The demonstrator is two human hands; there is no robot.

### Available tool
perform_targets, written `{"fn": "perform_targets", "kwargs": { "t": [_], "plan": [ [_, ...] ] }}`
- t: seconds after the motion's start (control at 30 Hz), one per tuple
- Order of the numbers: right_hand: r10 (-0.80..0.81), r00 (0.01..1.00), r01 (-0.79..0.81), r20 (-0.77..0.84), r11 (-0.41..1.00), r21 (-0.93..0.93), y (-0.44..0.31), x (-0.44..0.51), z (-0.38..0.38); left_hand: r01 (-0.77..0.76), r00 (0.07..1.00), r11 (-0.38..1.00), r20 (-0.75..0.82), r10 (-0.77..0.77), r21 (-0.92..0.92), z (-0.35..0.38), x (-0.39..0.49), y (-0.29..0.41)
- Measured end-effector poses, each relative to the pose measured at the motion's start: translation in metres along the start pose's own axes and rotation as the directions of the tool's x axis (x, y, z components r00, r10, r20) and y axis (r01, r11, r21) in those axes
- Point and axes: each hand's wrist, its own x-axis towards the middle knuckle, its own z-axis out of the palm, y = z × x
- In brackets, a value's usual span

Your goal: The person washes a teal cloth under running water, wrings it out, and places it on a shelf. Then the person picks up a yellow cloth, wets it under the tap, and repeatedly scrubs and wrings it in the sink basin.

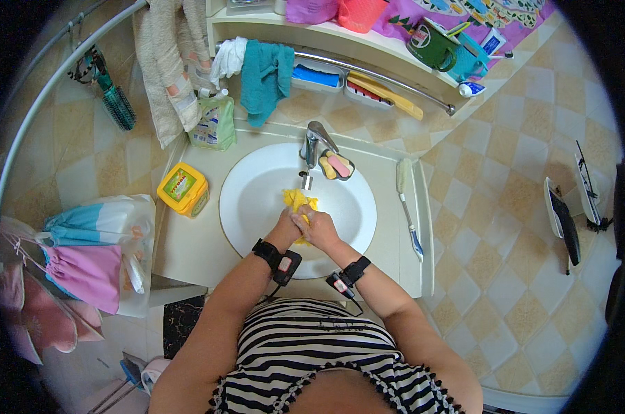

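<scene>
Over the white oval washbasin (247, 202), both of my hands are closed around a bunched yellow cloth (294, 196). My left hand (285, 228) grips it from the left, and my right hand (317, 226) presses against it from the right. Cloth sticks out above the fingers, and a little shows beneath them. Just beyond my hands stands the chrome faucet (312, 145), its spout above the cloth. Right of the faucet, a dark soap dish (351, 175) holds a pink soap bar (338, 165) and yellowish pieces. My palms and the gripped part of the cloth are hidden.
A yellow lidded tub (183, 189) stands left of the basin, with a green refill pouch (212, 124) behind it. A long-handled brush (408, 212) lies along the counter's right edge. Above, a teal cloth (265, 77) hangs from a metal rail (426, 98) under a shelf.
</scene>
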Motion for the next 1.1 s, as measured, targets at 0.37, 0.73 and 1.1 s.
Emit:
{"fn": "perform_targets", "kwargs": {
  "t": [0.37,0.73,1.1],
  "plan": [
    [0.155,0.893,-0.343,0.422,0.843,0.415,0.042,-0.009,-0.037,0.138,0.989,0.98,-0.037,-0.145,-0.143,-0.018,0.019,0.044],
    [0.268,0.929,-0.37,0.256,0.729,0.576,0.017,0.001,-0.029,0.337,0.926,0.872,-0.041,-0.374,-0.354,-0.07,-0.001,-0.026],
    [0.19,0.981,-0.192,-0.031,0.954,-0.23,0.001,0.009,0.009,-0.031,0.998,0.938,-0.032,0.045,0.345,-0.066,0.004,-0.032]
  ]
}}
